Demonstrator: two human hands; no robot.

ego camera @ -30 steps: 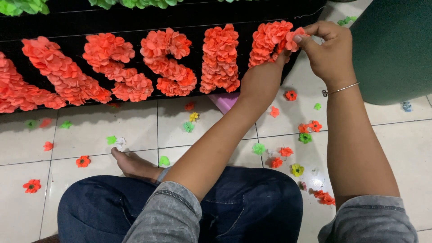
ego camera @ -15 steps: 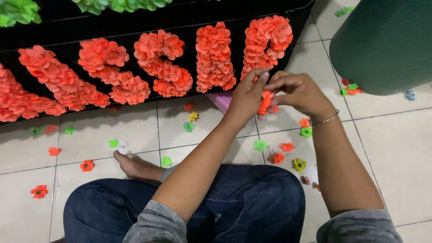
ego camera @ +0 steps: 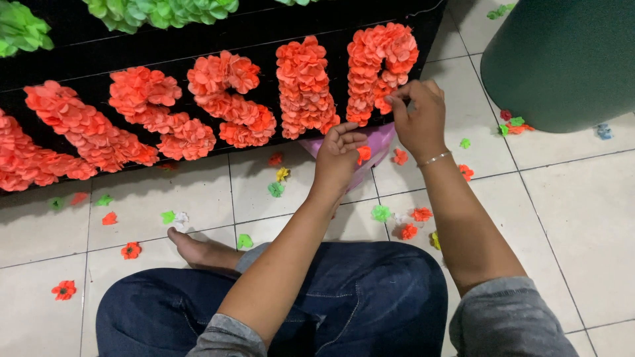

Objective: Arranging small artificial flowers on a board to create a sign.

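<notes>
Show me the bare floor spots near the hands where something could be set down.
Free: tiles right of the right hand, below the green drum; also tiles between the board and the foot. Crowded: paper flowers litter the floor under the left hand.

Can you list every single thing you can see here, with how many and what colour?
Black display board: one, top, on the floor.
Clusters of orange paper flowers: several, on the board.
Green paper flower clusters: a few, board's top edge.
Loose paper flowers: many, orange, green, yellow, scattered on white tiles.
Pink bag: one, under the hands.
Dark green cylinder: one, top right.
Left hand: holds an orange flower.
Right hand: fingertips at the rightmost cluster.
</notes>
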